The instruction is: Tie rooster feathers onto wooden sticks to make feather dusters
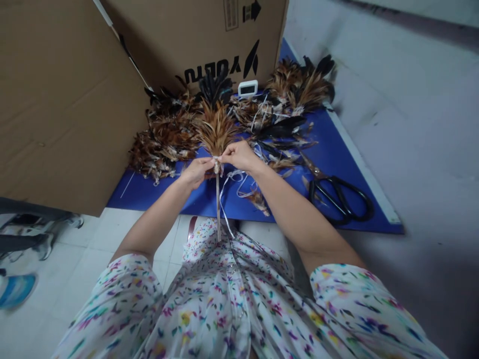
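Note:
A feather duster (217, 127) with brown feathers and a dark tip stands out in front of me, its thin stick (218, 204) pointing towards my lap. My left hand (196, 172) is closed on it where the pale quill ends meet the stick. At that same spot my right hand (240, 154) pinches with thumb and forefinger; what lies between the fingertips is too small to make out. A thin white ribbon (223, 197) hangs beside the stick and runs down to my lap, with loose loops on the table.
Bundled brown feathers (164, 134) lie left, more feathers (303, 85) at the back right. Black-handled scissors (342, 199) rest on the blue tabletop (337, 144) at right. A small white digital device (247, 89) stands behind. Cardboard (56, 99) walls the left and back.

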`<action>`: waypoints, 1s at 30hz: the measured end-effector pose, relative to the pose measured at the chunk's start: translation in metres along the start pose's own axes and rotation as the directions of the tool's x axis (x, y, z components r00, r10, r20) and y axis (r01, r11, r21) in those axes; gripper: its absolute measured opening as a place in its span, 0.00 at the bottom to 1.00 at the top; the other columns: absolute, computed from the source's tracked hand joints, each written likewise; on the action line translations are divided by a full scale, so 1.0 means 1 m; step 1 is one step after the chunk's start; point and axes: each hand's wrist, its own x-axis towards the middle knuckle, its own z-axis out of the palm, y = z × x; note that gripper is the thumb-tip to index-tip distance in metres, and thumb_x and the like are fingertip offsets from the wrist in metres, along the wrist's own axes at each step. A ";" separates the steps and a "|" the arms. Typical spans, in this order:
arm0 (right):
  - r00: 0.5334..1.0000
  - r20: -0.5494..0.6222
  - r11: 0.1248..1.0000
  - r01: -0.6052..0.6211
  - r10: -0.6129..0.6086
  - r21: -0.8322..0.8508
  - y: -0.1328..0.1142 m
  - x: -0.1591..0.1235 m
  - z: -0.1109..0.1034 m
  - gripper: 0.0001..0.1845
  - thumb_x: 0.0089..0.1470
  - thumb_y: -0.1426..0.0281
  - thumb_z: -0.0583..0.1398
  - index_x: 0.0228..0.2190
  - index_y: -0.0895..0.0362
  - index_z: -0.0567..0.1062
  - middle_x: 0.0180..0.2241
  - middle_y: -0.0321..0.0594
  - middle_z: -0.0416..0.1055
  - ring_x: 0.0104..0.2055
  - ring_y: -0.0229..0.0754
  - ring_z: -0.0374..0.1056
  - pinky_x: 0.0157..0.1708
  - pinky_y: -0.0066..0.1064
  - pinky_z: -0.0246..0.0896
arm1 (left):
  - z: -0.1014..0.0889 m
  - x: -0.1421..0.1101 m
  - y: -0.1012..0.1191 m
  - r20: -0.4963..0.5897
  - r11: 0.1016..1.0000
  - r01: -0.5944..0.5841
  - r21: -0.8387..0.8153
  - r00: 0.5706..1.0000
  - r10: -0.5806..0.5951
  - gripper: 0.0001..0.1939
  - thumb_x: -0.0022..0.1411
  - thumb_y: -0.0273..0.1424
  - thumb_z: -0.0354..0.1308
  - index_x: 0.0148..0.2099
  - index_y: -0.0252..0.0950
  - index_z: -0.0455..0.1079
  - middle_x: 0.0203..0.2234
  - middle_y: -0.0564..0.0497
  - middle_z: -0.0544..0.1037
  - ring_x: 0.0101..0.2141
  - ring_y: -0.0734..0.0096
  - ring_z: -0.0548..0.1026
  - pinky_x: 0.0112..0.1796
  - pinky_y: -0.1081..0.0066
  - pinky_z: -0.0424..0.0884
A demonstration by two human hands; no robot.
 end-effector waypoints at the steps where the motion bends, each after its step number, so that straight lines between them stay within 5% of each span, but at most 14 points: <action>1: 1.000 -0.008 1.000 -0.008 0.008 -0.001 0.001 -0.001 0.002 0.06 0.39 0.71 0.67 0.21 0.63 0.78 0.19 0.33 0.69 0.24 0.31 0.59 0.26 0.25 0.51 | -0.001 0.000 -0.003 -0.017 1.000 -0.021 0.017 1.000 0.021 0.10 0.50 0.33 0.68 0.29 0.31 0.73 0.22 0.51 0.76 0.24 0.76 0.73 0.30 0.74 0.72; 8: 0.993 -0.015 0.988 -0.116 0.115 -0.101 0.003 -0.005 0.016 0.07 0.39 0.71 0.67 0.22 0.64 0.81 0.19 0.37 0.72 0.23 0.33 0.64 0.23 0.24 0.54 | -0.010 0.007 -0.027 -0.190 0.936 -0.225 0.272 0.940 0.282 0.12 0.50 0.32 0.65 0.34 0.36 0.65 0.19 0.56 0.73 0.19 0.75 0.70 0.23 0.75 0.66; 12: 0.989 0.022 0.975 -0.140 0.146 -0.175 0.004 -0.007 0.020 0.06 0.38 0.72 0.67 0.22 0.63 0.81 0.20 0.38 0.74 0.24 0.34 0.67 0.24 0.23 0.56 | -0.020 0.010 -0.035 0.003 0.706 -0.378 0.598 0.883 0.470 0.03 0.54 0.26 0.57 0.34 0.35 0.70 0.25 0.53 0.76 0.26 0.74 0.73 0.30 0.74 0.68; 15: 0.987 0.037 0.968 -0.147 0.157 -0.202 0.007 -0.006 0.022 0.04 0.38 0.73 0.67 0.22 0.63 0.81 0.19 0.38 0.74 0.25 0.35 0.68 0.24 0.23 0.57 | -0.026 0.007 -0.033 0.133 0.482 -0.459 0.746 0.813 0.568 0.08 0.55 0.26 0.55 0.36 0.35 0.74 0.33 0.49 0.79 0.37 0.70 0.75 0.41 0.70 0.70; 17: 0.983 0.063 0.971 -0.158 0.171 -0.178 0.009 -0.005 0.023 0.03 0.39 0.74 0.67 0.22 0.63 0.81 0.19 0.38 0.74 0.25 0.35 0.69 0.24 0.23 0.58 | -0.028 0.003 -0.029 0.176 0.406 -0.458 0.790 0.805 0.567 0.09 0.55 0.26 0.55 0.36 0.35 0.76 0.35 0.48 0.80 0.39 0.69 0.75 0.43 0.69 0.70; 30: 0.957 0.183 0.948 -0.258 0.224 0.187 0.000 -0.009 0.019 0.08 0.39 0.83 0.62 0.16 0.61 0.77 0.16 0.36 0.73 0.21 0.34 0.69 0.30 0.25 0.67 | -0.028 0.010 -0.022 0.194 0.520 -0.446 0.728 0.862 0.469 0.08 0.52 0.24 0.57 0.36 0.36 0.74 0.29 0.52 0.80 0.30 0.74 0.75 0.35 0.75 0.68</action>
